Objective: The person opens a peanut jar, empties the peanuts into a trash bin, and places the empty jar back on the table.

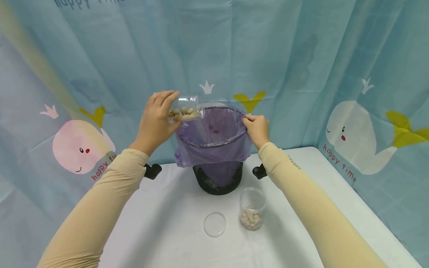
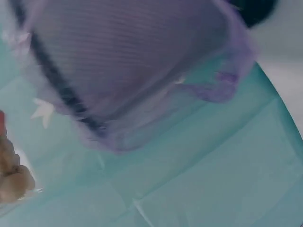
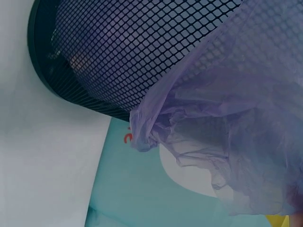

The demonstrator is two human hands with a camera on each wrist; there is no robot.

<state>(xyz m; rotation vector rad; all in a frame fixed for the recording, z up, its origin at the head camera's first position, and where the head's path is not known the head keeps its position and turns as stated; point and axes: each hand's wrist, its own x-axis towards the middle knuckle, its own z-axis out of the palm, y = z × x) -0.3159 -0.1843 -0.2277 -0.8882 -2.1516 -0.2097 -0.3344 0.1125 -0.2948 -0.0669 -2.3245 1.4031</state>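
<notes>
Fingers of a person's left hand gripped a clear jar of tan pieces sideways at the rim of a mesh bin, while the right hand pinched the bin's purple bag and a second jar stood on the white surface.

A clear jar of pale, rounded pieces is tipped sideways at the left of the black mesh bin, whose purple bag folds over its rim.

2 sleeves cut off, left wrist's purple bag blurred
</notes>
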